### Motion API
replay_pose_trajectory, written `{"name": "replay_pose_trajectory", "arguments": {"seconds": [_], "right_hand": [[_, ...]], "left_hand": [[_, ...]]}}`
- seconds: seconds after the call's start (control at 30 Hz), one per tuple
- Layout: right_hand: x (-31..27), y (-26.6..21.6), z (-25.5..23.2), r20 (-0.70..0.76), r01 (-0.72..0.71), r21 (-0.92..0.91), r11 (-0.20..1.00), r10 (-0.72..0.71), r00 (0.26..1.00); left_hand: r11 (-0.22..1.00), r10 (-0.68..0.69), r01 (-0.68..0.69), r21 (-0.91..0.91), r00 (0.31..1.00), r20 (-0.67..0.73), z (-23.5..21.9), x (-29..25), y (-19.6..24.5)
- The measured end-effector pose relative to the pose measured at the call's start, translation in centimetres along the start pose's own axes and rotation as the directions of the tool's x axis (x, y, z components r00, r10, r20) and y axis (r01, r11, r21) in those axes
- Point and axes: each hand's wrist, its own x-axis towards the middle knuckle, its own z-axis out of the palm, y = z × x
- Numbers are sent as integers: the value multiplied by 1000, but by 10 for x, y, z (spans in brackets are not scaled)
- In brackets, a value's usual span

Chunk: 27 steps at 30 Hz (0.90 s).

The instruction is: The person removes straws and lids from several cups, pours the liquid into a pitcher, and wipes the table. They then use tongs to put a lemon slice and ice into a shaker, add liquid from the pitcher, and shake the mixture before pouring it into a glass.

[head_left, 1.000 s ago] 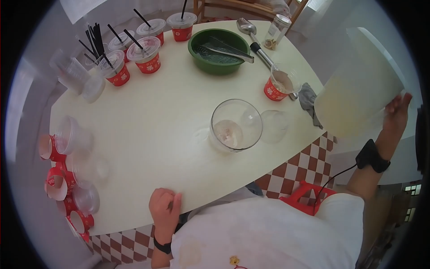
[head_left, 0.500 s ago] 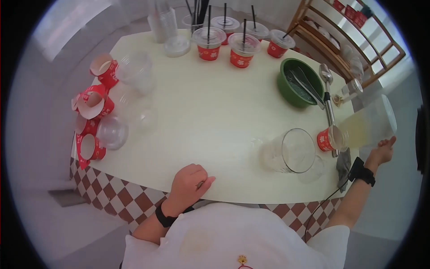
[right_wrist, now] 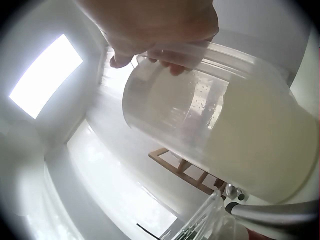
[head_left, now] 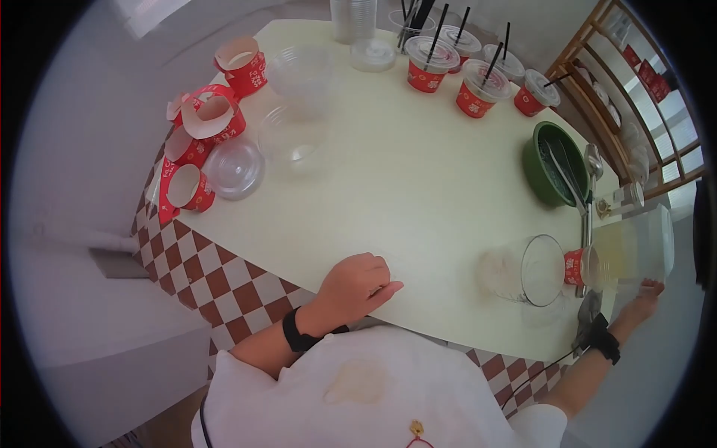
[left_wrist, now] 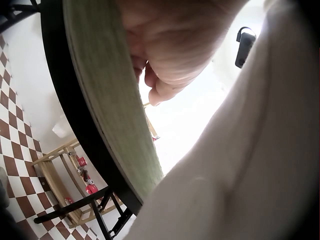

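My right hand (head_left: 641,302) holds a translucent plastic pitcher (head_left: 644,243) at the table's right edge. Pale yellow liquid fills part of the pitcher. In the right wrist view its fingers curl at the rim side of the tilted pitcher (right_wrist: 240,125). Beside the pitcher are a red-wrapped clear cup (head_left: 573,267) and a large clear glass vessel (head_left: 515,270). My left hand (head_left: 358,282) rests at the table's near edge, fingers loosely curled, holding nothing. In the left wrist view this hand (left_wrist: 172,50) lies over the table edge, partly cut off.
A green basin (head_left: 549,179) with tongs stands near a long-handled ladle (head_left: 594,160) and a glass jar (head_left: 621,200). Several lidded cups (head_left: 433,63) with black straws line the back. Red paper sleeves (head_left: 213,119) and clear plastic cups (head_left: 299,71) sit at the left. A grey cloth (head_left: 588,308) lies at right.
The head view has swung left, so the table slides rightward in it. The pitcher in my right hand has come from beside the table to next to the red-wrapped cup. My left hand stays at the near edge.
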Motion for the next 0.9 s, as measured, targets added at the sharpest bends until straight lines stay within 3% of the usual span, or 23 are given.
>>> {"name": "replay_pose_trajectory", "arguments": {"seconds": [0.03, 0.07, 0.17, 0.3, 0.37, 0.57, 0.67, 0.73, 0.77, 0.87, 0.9], "right_hand": [[-13, -6, -4, 67, 24, -84, 996, -18, 998], [-16, 3, -19, -28, 15, -165, 986, -20, 999], [-112, -45, -14, -31, 93, -357, 929, -112, 993], [-202, -46, -29, 232, 40, -292, 956, 30, 972], [-233, -51, -17, 317, 119, -461, 879, 38, 948], [-257, -29, 26, 522, 295, -443, 847, -24, 853], [-256, -37, 38, 551, 127, -475, 871, 182, 815], [-255, -53, 45, 445, -22, -130, 991, 79, 892], [-252, -64, 49, 379, -78, 60, 995, 50, 924], [-248, -104, 69, 431, -80, 361, 929, -90, 898], [-248, -110, 79, 469, -83, 355, 931, -101, 877]], "left_hand": [[1000, -8, 7, 8, 1000, 11, -2, -1, 1], [1000, -1, 0, 4, 999, 35, -1, 1, 3], [997, -1, 2, -79, 1000, 13, 3, 0, 3], [996, -30, 35, -85, 998, 58, 3, 0, 7], [996, -26, 32, -83, 997, 75, 4, -1, 6], [998, 15, -13, -58, 1000, 27, 6, -6, 3], [998, 4, -5, -60, 1000, -9, 7, -9, 3], [998, -3, 2, -58, 1000, -24, 7, -7, 4], [998, -6, 5, -58, 1000, -25, 7, -6, 5], [999, -4, 4, -36, 1000, -5, 7, -6, 6], [1000, 2, -2, -27, 1000, 1, 7, -5, 6]]}}
